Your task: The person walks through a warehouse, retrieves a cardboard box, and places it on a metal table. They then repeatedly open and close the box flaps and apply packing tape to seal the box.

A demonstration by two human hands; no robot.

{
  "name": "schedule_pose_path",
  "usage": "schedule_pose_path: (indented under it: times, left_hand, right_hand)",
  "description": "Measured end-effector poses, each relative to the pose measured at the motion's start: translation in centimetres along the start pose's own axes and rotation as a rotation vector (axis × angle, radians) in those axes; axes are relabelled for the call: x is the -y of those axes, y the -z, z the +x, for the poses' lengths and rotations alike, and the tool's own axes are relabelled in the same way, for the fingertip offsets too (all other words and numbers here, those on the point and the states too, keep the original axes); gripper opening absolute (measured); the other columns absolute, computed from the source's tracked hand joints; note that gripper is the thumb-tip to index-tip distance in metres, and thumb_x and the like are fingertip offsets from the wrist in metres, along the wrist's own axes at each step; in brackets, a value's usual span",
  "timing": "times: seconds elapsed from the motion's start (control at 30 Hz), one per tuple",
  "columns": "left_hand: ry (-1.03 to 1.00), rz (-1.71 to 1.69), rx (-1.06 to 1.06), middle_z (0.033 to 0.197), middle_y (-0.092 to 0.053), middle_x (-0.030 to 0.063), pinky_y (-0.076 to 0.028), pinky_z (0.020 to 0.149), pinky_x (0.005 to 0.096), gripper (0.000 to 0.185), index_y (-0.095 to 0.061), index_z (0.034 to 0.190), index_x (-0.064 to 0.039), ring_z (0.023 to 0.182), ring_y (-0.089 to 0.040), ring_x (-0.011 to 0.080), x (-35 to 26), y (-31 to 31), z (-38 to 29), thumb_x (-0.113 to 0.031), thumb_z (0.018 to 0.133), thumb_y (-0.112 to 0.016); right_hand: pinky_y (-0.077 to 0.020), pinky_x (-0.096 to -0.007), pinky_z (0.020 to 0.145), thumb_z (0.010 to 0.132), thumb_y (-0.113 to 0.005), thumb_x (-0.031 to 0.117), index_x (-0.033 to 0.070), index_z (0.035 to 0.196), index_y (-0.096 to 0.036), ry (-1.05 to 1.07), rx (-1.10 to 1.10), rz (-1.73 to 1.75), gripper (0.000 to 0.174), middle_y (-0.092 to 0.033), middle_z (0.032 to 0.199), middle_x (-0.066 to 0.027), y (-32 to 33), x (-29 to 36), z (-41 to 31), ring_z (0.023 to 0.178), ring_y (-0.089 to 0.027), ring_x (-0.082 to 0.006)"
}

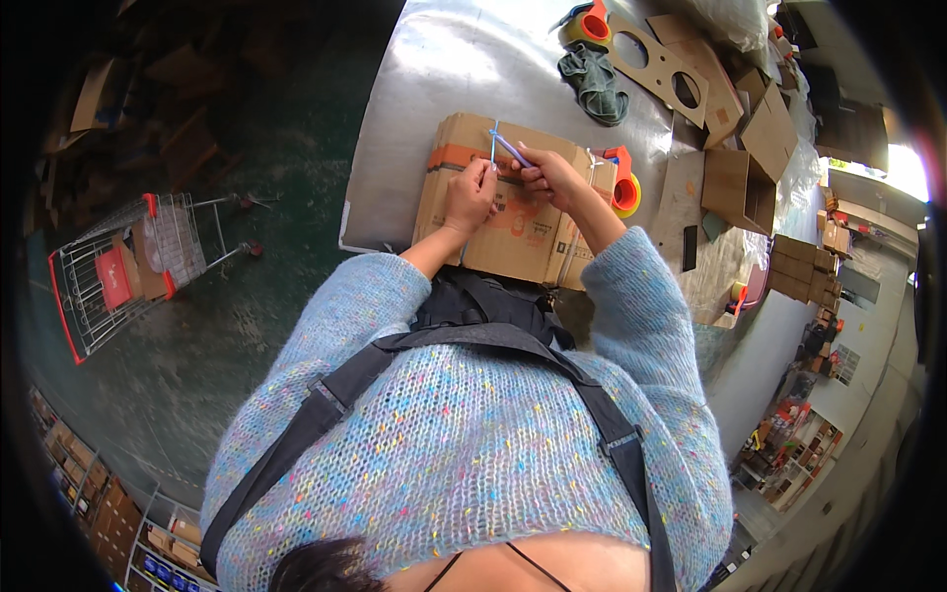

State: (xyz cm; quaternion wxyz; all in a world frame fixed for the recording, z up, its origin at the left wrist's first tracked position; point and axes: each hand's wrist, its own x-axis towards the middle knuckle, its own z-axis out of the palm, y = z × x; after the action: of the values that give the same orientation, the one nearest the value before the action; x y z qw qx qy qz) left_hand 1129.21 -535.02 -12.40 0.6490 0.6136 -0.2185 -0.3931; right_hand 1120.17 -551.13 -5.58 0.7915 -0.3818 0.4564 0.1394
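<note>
A flat cardboard carton (510, 229) with orange print lies on the metal-topped table in front of me. Light blue cord (493, 152) runs over its far side, with a knot or loop near the far edge. My left hand (471, 194) rests low over the carton and pinches this cord between thumb and fingers. In my right hand (551, 177) is a slim purple handheld tool (512, 150), slanting up and left. Its tip meets the cord close to the knot; whether it is a cutter or a pen cannot be made out.
Right of the carton stands an orange tape dispenser (624, 181); another tape dispenser (594, 27) sits farther back beside a dark green cloth (598, 85). Cardboard with round cutouts (658, 70) and an open cardboard box (740, 192) crowd the right side. A shopping cart (126, 266) stands on the floor at left.
</note>
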Motion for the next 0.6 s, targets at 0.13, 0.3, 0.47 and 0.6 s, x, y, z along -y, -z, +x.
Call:
schedule_pose_path:
  times: [0.13,0.3,0.47,0.6]
  left_hand:
    - [-0.094,0.153,-0.061,0.059,-0.056,0.0006,-0.044,0.039,0.0245,0.021,-0.061,0.094,-0.004,0.042,-0.056,0.0092,-0.1,-0.3,-0.1,-0.02,0.103,-0.053]
    - [-0.235,0.361,-0.036,0.072,-0.068,0.01,-0.052,0.057,0.0391,0.017,-0.064,0.095,-0.009,0.062,-0.069,0.0271,-0.1,-0.5,-0.7,-0.022,0.1,-0.053]
    - [-0.202,0.428,-0.004,0.077,-0.068,0.0092,-0.052,0.063,0.0417,0.017,-0.064,0.096,-0.01,0.071,-0.068,0.0315,-1.0,-0.3,-0.4,-0.023,0.1,-0.053]
    - [-0.184,0.338,0.017,0.071,-0.066,0.0077,-0.049,0.058,0.0391,0.015,-0.063,0.099,-0.01,0.061,-0.064,0.0265,-0.4,-0.3,-0.3,-0.024,0.099,-0.057]
  right_hand:
    - [-0.0178,-0.0217,0.038,0.106,-0.044,0.043,0.013,0.086,-0.056,0.011,0.017,0.038,0.038,-0.03,0.056,0.013,0.3,-0.3,-0.3,0.042,-0.023,-0.002]
    - [-0.0208,-0.0204,0.032,0.107,-0.038,0.041,0.013,0.082,-0.053,0.41,0.527,0.428,0.04,-0.034,0.052,0.0112,1.9,0.4,-1.0,0.035,-0.028,-0.0026]
    - [-0.0256,-0.0201,0.041,0.108,-0.035,0.047,0.007,0.096,-0.055,0.643,0.265,0.201,0.046,-0.036,0.057,0.0081,-4.7,10.5,-6.7,0.042,-0.029,-0.0036]
    - [-0.0292,-0.0214,0.048,0.109,-0.037,0.044,0.003,0.107,-0.057,0.764,-0.082,0.017,0.046,-0.04,0.063,0.0043,-2.4,10.3,-9.2,0.048,-0.034,-0.0053]
